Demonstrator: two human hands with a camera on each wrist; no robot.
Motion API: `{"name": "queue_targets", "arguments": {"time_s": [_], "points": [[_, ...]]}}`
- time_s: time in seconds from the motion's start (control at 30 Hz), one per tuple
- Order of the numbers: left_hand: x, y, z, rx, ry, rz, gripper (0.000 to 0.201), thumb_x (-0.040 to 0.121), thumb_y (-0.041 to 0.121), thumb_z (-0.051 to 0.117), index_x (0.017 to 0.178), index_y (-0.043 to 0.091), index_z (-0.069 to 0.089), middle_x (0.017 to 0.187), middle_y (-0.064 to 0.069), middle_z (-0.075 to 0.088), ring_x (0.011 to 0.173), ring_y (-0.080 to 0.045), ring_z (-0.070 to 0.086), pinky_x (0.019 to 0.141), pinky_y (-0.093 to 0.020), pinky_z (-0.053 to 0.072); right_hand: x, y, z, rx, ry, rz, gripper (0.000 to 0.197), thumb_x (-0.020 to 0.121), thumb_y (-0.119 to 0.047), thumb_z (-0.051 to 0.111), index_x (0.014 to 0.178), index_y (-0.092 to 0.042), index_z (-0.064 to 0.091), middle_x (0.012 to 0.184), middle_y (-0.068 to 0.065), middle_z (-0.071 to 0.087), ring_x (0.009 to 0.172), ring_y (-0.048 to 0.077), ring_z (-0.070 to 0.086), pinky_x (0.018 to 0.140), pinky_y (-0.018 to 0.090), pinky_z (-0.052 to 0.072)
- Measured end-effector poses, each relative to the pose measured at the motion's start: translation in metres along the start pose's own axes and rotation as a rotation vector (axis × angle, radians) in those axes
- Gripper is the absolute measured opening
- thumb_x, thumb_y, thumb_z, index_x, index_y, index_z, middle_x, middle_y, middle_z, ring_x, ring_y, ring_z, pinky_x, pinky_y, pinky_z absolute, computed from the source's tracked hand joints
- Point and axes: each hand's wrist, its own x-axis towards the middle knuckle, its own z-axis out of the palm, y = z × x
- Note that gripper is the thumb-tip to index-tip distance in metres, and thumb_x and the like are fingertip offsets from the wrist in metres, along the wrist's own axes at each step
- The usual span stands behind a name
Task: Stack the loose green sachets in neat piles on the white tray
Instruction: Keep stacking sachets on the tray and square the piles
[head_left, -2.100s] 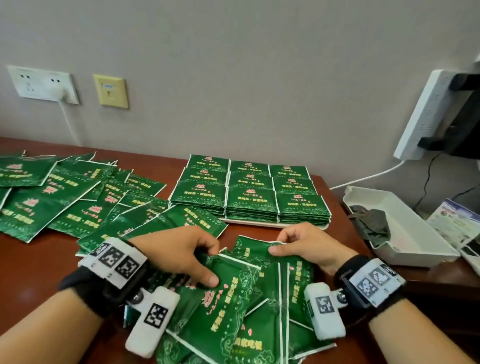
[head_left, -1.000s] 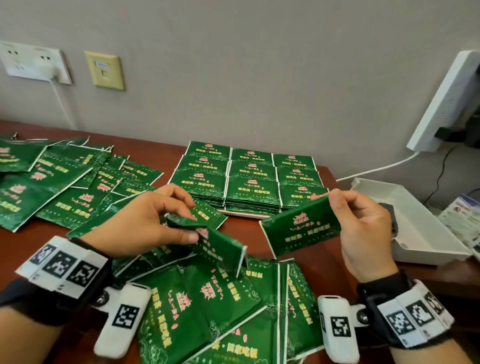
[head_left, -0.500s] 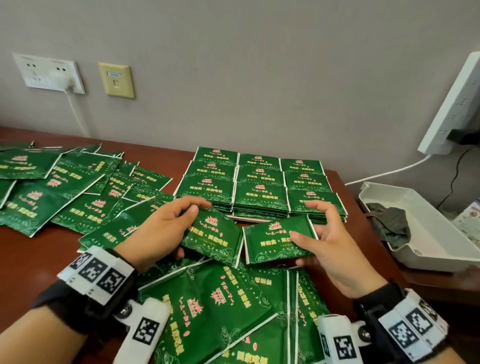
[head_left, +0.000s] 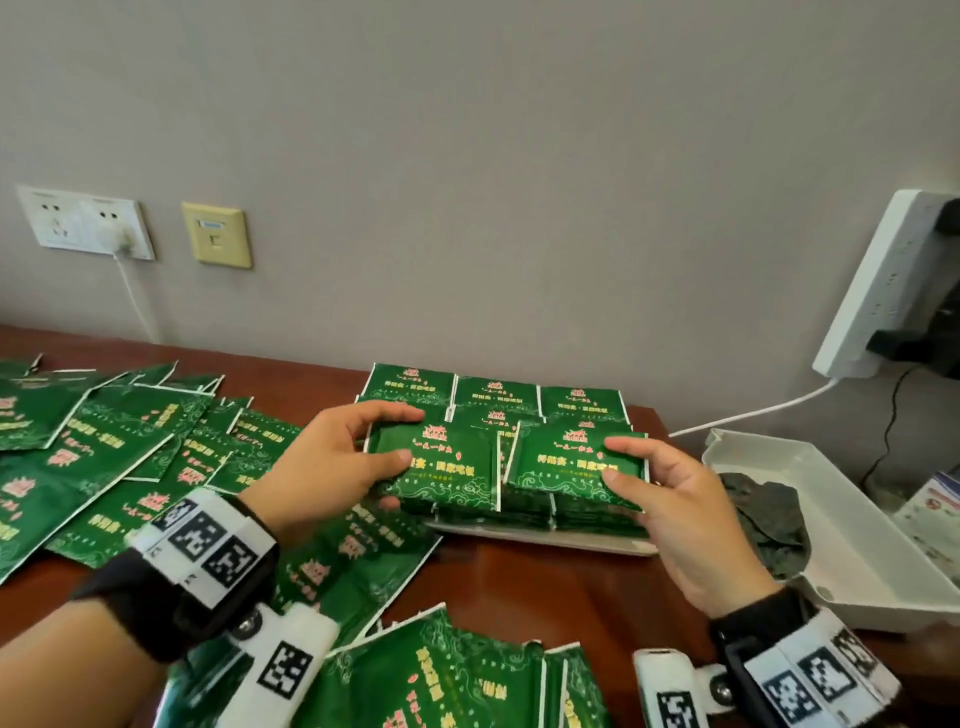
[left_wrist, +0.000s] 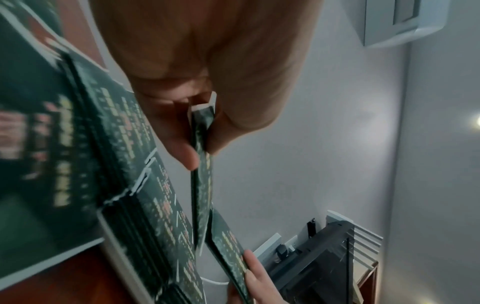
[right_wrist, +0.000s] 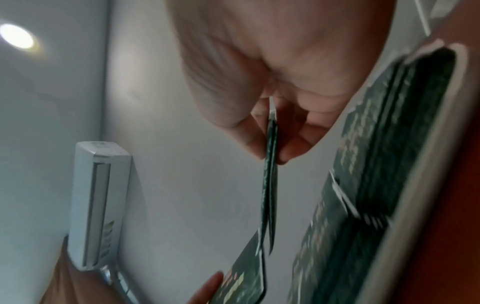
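Taking the white tray (head_left: 545, 535) as the landmark: far to its left, on the wall, sit a white socket (head_left: 83, 226) with a plug in it and a yellow wall plate (head_left: 217, 235). Below them, left of the tray, loose green sachets (head_left: 119, 452) lie spread and overlapping across the brown table (head_left: 545, 587), reaching right up to the tray's left edge; more of them (head_left: 441, 675) lie on the near side of the tray, at the bottom of the head view.

The left hand (head_left: 332, 462) pinches one sachet (head_left: 447, 467) by its left edge, thumb on top and fingers under, over the front-left part of the tray. Just right of it, almost edge to edge, the right hand (head_left: 670, 499) pinches a second sachet (head_left: 571, 462) by its right edge, over the front-right part. The wrist views show each one clear of the piles beneath.

The tray carries neat stacks of sachets (head_left: 496, 397) in rows; the two held sachets and the hands hide most of the front rows.

To the tray's right stands a white box (head_left: 857, 545) with a dark crumpled thing (head_left: 774, 519) inside. Above it a white power strip (head_left: 883, 280) leans on the wall, its cable (head_left: 748, 413) running toward the tray's back corner.
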Motion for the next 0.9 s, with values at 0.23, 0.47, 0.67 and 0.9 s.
{"name": "queue_targets", "arguments": {"time_s": [0.23,0.47,0.67,0.9], "points": [[0.097,0.027,0.035,0.021,0.034,-0.039,0.026,0.09,-0.003,0.067,0.105,0.018,0.071,0.091,-0.005,0.059,0.06,-0.009,0.061,0.069,-0.041,0.063,0.104,-0.005,-0.041,0.118,0.211,0.092,0.018,0.084,0.009,0.072,0.097,-0.003,0.071,0.098,0.013,0.069,0.089,0.024,0.068,0.083,0.039,0.058],[0.158,0.022,0.093,0.029,-0.05,-0.218,0.024,0.084,0.003,0.075,0.102,0.02,0.077,0.084,-0.005,0.074,0.069,-0.017,0.062,0.062,-0.027,0.05,0.182,0.008,-0.064,0.033,0.261,0.161,0.015,0.089,0.009,0.066,0.095,-0.003,0.073,0.095,0.015,0.07,0.086,0.025,0.067,0.068,0.03,0.061],[0.17,0.013,0.134,0.211,-0.22,-0.205,0.021,0.083,0.006,0.077,0.1,0.018,0.074,0.075,-0.001,0.073,0.047,-0.006,0.056,0.046,-0.021,0.045,0.209,0.003,-0.07,-0.01,0.206,0.186,0.016,0.088,0.009,0.068,0.09,-0.007,0.071,0.094,0.013,0.07,0.079,0.018,0.066,0.058,0.023,0.056],[0.175,0.012,0.148,0.58,-0.221,0.01,0.02,0.081,0.025,0.081,0.1,0.027,0.075,0.079,0.014,0.067,0.058,0.004,0.06,0.06,-0.018,0.053,0.226,0.011,-0.068,-0.421,0.057,0.208,0.017,0.078,0.001,0.081,0.083,-0.014,0.075,0.088,-0.002,0.068,0.086,0.017,0.064,0.073,0.025,0.046]]}}
